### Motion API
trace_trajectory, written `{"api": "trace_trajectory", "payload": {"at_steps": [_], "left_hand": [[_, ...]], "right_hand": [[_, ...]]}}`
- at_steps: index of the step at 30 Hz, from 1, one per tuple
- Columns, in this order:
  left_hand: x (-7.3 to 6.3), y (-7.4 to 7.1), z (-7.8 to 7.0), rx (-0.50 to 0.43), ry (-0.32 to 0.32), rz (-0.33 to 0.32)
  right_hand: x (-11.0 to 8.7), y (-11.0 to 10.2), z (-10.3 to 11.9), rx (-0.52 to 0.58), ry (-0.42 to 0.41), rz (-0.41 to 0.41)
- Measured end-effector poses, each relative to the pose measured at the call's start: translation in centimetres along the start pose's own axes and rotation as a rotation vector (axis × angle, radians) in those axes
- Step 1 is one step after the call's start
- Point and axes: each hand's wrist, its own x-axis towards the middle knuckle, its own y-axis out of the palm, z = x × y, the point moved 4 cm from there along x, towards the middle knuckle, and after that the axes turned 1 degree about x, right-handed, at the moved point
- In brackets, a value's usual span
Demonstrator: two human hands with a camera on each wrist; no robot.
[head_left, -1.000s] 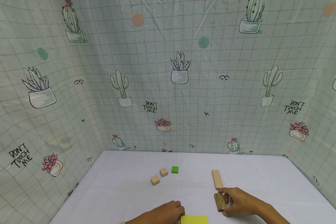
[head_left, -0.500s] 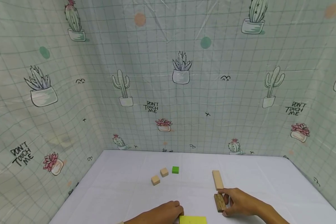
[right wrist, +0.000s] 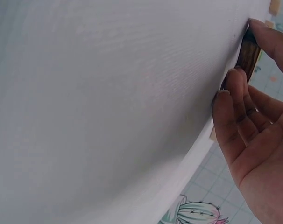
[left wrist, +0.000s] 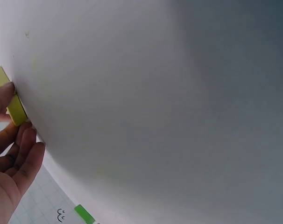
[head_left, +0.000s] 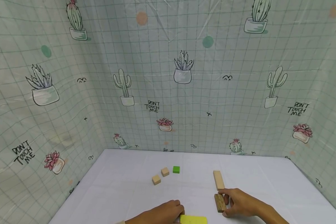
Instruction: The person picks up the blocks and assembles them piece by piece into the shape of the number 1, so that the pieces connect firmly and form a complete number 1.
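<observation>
At the bottom of the head view, a flat yellow block [head_left: 193, 219] lies by my left hand [head_left: 166, 212], partly cut off by the frame edge. The left wrist view shows thumb and fingers gripping that yellow block [left wrist: 17, 111] along its sides. To the right, my right hand [head_left: 243, 203] pinches a dark brown wooden block [head_left: 220, 203] lengthwise, thumb at the near end and a fingertip at the far end. In the right wrist view the brown block [right wrist: 248, 57] sits between thumb and fingers, with other fingertips down at the white tabletop.
Just beyond the brown block lies a pale wooden plank [head_left: 218, 180], almost in line with it. Farther back on the white table [head_left: 123, 180] are two small pale wooden cubes [head_left: 156, 179] and a green block [head_left: 176, 169]. A cactus-print curtain [head_left: 145, 77] hangs behind and at both sides.
</observation>
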Motion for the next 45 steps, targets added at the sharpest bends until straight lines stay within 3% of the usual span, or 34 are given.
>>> {"api": "trace_trajectory", "payload": {"at_steps": [15, 25, 45], "left_hand": [[0.08, 0.14, 0.04, -0.024, -0.027, -0.001], [0.29, 0.21, 0.14, -0.050, -0.111, 0.007], [0.52, 0.06, 0.26, 0.015, -0.081, -0.010]], "right_hand": [[0.07, 0.16, -0.18, 0.014, 0.013, -0.004], [0.05, 0.23, -0.16, 0.021, 0.006, 0.000], [0.37, 0.33, 0.05, 0.030, 0.000, 0.006]]}}
